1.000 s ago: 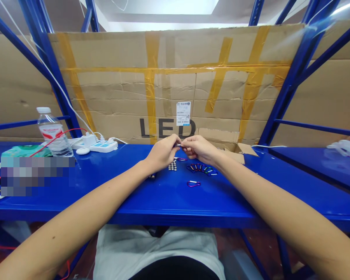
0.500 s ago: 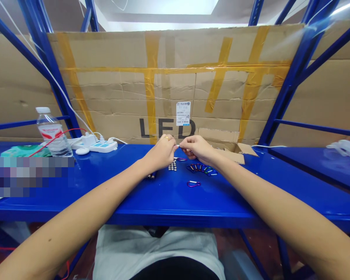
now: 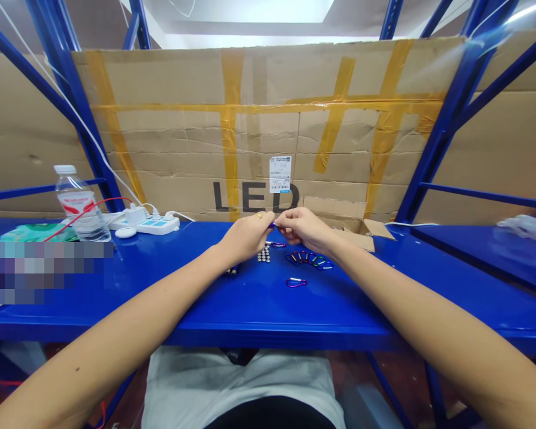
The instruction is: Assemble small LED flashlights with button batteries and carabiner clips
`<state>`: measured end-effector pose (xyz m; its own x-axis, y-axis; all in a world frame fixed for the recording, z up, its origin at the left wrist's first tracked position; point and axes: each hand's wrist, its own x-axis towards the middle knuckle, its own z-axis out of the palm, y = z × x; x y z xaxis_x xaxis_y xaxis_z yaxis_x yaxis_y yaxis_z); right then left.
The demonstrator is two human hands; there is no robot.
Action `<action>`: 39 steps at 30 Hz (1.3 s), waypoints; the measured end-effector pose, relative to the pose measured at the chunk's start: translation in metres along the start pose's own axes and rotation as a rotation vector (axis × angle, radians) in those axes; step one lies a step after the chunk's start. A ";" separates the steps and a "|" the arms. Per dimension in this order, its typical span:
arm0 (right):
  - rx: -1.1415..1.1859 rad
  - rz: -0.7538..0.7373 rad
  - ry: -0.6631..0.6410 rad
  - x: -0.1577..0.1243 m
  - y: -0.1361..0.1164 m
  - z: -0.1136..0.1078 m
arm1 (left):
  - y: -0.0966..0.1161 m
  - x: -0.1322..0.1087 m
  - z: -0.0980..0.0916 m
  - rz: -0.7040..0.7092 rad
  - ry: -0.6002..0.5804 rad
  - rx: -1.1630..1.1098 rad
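Observation:
Above the blue table, my left hand [image 3: 249, 235] and my right hand [image 3: 304, 229] meet fingertip to fingertip. Both are closed in a pinch on a small purple-blue piece [image 3: 272, 225]; the fingers hide most of it, so its kind does not show. Just below the left hand, small round silvery pieces [image 3: 264, 255] lie in rows, with a purple carabiner [image 3: 277, 244] behind them. Dark cylinders [image 3: 233, 270] lie partly hidden under my left wrist. Several coloured carabiners [image 3: 310, 260] form a row below the right hand, and a single purple carabiner [image 3: 296, 283] lies nearer to me.
An open cardboard box [image 3: 355, 235] stands behind my right hand. At left are a water bottle [image 3: 83, 205], a white power strip [image 3: 158, 224] with cables and a green packet [image 3: 38, 232]. A large cardboard sheet [image 3: 174, 143] and blue rack posts [image 3: 438, 137] close off the back.
My left hand's fingers have shifted and straightened a little at the pinch. A silvery bit showed between the fingertips before; now a purple-blue part shows. The things on the table have not moved.

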<state>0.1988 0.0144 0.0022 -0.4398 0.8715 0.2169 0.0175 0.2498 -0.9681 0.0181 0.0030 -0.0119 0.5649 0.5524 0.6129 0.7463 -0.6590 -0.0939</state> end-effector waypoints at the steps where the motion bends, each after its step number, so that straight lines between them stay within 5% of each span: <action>1: 0.008 0.002 -0.002 0.000 0.000 0.000 | 0.002 0.000 -0.001 -0.003 0.006 0.012; 12: 0.009 0.012 0.010 0.001 -0.001 -0.002 | 0.002 0.001 -0.002 0.002 0.068 -0.012; 22: 0.128 0.078 -0.056 0.003 -0.002 -0.006 | -0.003 0.005 -0.001 0.173 0.217 -0.265; 32: 0.049 0.049 -0.047 0.001 -0.001 -0.004 | 0.004 0.003 -0.005 -0.054 0.081 -0.341; 36: -0.015 0.014 -0.052 0.003 -0.006 -0.009 | 0.005 0.006 -0.004 -0.108 0.128 -0.434; 39: -0.197 -0.055 0.061 0.009 -0.010 -0.029 | 0.008 0.008 -0.003 -0.182 0.206 -0.522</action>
<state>0.2210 0.0320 0.0179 -0.3896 0.8767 0.2820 0.1724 0.3702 -0.9128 0.0273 0.0008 -0.0048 0.3254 0.6042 0.7274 0.5233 -0.7558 0.3937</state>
